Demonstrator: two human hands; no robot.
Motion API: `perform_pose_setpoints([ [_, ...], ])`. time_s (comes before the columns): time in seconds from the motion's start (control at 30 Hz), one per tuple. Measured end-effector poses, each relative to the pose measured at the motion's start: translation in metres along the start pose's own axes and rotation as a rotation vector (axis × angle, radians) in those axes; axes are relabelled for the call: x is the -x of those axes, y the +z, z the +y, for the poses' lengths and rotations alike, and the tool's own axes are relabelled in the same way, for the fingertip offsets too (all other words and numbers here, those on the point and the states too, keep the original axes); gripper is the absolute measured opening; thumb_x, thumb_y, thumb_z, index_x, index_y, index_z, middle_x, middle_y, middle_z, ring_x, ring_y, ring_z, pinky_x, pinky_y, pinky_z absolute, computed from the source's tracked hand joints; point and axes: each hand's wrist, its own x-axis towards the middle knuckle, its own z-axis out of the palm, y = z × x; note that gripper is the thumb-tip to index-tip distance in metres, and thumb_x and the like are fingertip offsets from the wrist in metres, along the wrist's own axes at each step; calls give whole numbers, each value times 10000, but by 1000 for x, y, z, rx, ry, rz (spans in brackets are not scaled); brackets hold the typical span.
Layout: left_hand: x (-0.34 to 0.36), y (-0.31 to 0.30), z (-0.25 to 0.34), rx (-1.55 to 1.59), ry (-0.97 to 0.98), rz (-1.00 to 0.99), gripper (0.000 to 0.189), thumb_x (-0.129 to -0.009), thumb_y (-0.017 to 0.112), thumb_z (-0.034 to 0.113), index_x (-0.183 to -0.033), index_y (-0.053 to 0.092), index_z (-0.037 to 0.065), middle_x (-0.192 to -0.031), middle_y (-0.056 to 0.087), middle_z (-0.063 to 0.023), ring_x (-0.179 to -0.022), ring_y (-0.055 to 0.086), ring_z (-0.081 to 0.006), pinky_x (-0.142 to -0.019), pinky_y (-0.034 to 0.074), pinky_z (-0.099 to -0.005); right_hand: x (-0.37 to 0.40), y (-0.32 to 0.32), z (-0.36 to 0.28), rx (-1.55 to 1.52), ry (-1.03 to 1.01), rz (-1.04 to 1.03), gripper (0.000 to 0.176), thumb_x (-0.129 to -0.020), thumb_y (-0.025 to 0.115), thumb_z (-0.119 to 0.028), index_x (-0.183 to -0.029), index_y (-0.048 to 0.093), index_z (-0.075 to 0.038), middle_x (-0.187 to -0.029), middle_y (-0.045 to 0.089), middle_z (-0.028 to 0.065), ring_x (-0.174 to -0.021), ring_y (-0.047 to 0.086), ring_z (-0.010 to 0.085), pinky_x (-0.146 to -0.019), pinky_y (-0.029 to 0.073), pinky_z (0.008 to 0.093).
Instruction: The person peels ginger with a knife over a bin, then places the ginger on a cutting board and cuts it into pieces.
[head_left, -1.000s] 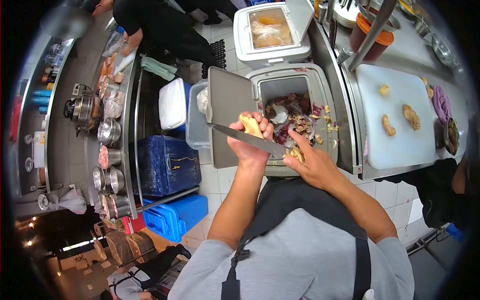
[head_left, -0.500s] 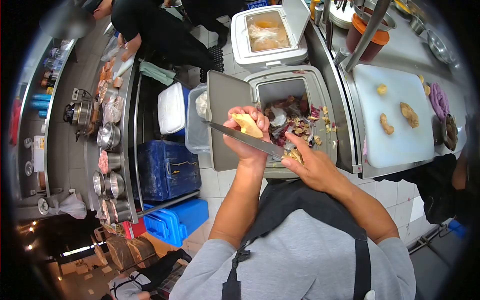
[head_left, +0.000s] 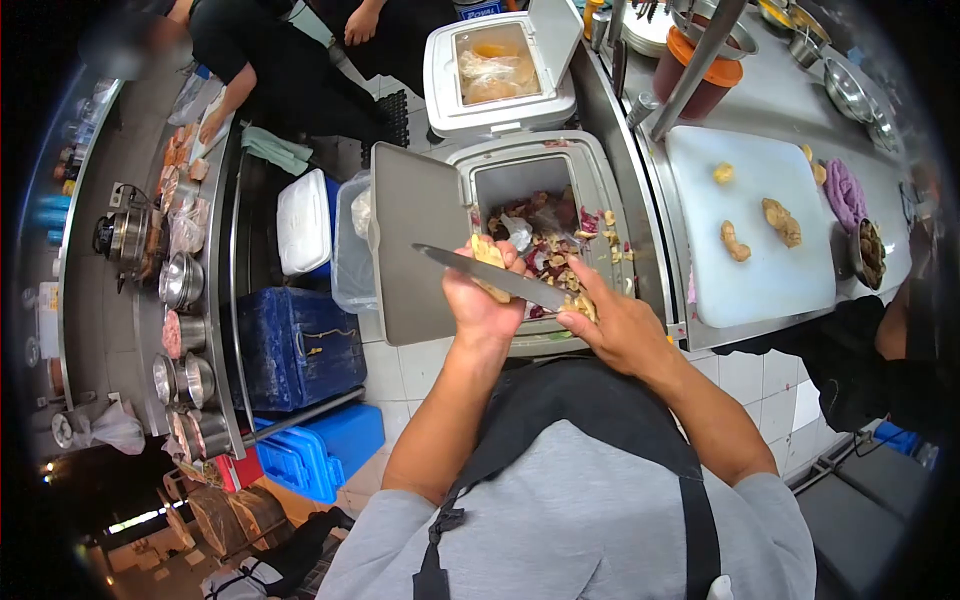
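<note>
My left hand [head_left: 482,305] is closed around a piece of peeled ginger [head_left: 487,252], pale yellow. In my right hand [head_left: 622,325] is a kitchen knife [head_left: 505,281], its long blade pointing left across the ginger and hiding part of it. Peel scraps cling near the knife's handle end, by my right thumb. Both hands are above the near side of a grey waste bin [head_left: 608,170] holding peelings and crumpled plastic. On the white cutting board [head_left: 750,290] to the right lie a large knobbly ginger root [head_left: 781,222] and smaller ginger pieces [head_left: 735,241].
The bin's lid [head_left: 415,250] stands open on its left. Behind is a white container [head_left: 480,122] with bagged food. A purple cloth [head_left: 846,192] and a metal bowl [head_left: 868,255] are beside the board. A co-worker's arm [head_left: 232,100] reaches over the left counter. Blue crates [head_left: 300,345] stand left.
The view has shifted, so the surroundings appear further left. In my left hand the ginger has turned, and the knife blade now crosses over its middle. Both hands keep their hold.
</note>
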Motion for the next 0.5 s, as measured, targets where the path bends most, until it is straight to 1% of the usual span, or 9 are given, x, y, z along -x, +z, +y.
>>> perform_pose_setpoints([
  [0.03,-1,3,-1,74,-14,-4,213,-843,526,342,-869,531,131,-735,528,-93,-582,485,-206,-525,388,-335,2,1,1,-5,-4,-5,707,-948,511,-522,-1476,315,-95,-1082,644,281,-967,617,478,-836,494,509],
  [0.07,-2,5,0,149,-27,-13,223,-854,524,356,-862,530,134,-725,536,-87,-558,487,-203,-498,387,-322,4,2,3,-95,50,-90,704,-952,504,-526,-1475,317,-92,-1143,622,283,-1011,602,479,-867,484,499],
  [0.1,-5,5,1,124,10,-53,225,-838,530,354,-860,527,131,-737,532,-90,-569,490,-207,-508,398,-331,5,2,6,-183,107,-172,703,-956,496,-530,-1474,320,-89,-1204,599,285,-1056,586,481,-899,474,490],
  [0.13,-6,5,1,124,8,-53,225,-838,530,354,-860,527,131,-737,532,-90,-569,490,-207,-508,398,-331,5,6,9,-183,109,-170,703,-956,496,-530,-1474,320,-89,-1204,599,285,-1056,586,481,-899,474,490],
  [0.2,-7,6,-1,75,126,-83,198,-823,526,316,-854,537,120,-751,505,-88,-593,472,-208,-537,382,-325,6,16,18,-316,-30,-128,693,-965,472,-543,-1467,336,-86,-1207,599,285,-1074,583,480,-926,459,482],
  [0.23,-7,7,-2,76,124,-85,198,-823,526,316,-854,537,120,-751,505,-88,-593,472,-208,-537,382,-325,7,17,20,-314,-29,-126,693,-965,472,-543,-1467,336,-86,-1207,599,285,-1074,583,480,-926,459,482],
  [0.3,-8,8,-3,104,150,-104,192,-823,518,310,-850,536,121,-750,504,-84,-594,467,-206,-532,389,-329,8,20,19,-355,-57,-121,690,-968,453,-555,-1461,349,-84,-1132,624,298,-1070,583,481,-939,447,483],
  [0.43,-5,4,-4,104,150,-125,182,-820,511,300,-850,536,121,-750,505,-85,-604,467,-207,-536,396,-331,11,6,8,-248,39,-143,698,-959,461,-566,-1466,347,-101,-1097,637,298,-1034,598,482,-910,461,494],
  [0.5,-4,1,-6,89,90,-94,191,-823,503,307,-852,535,121,-743,503,-89,-607,469,-210,-529,396,-331,10,-1,2,-77,139,-174,716,-940,484,-576,-1474,337,-122,-1077,647,284,-980,622,474,-848,484,510],
])
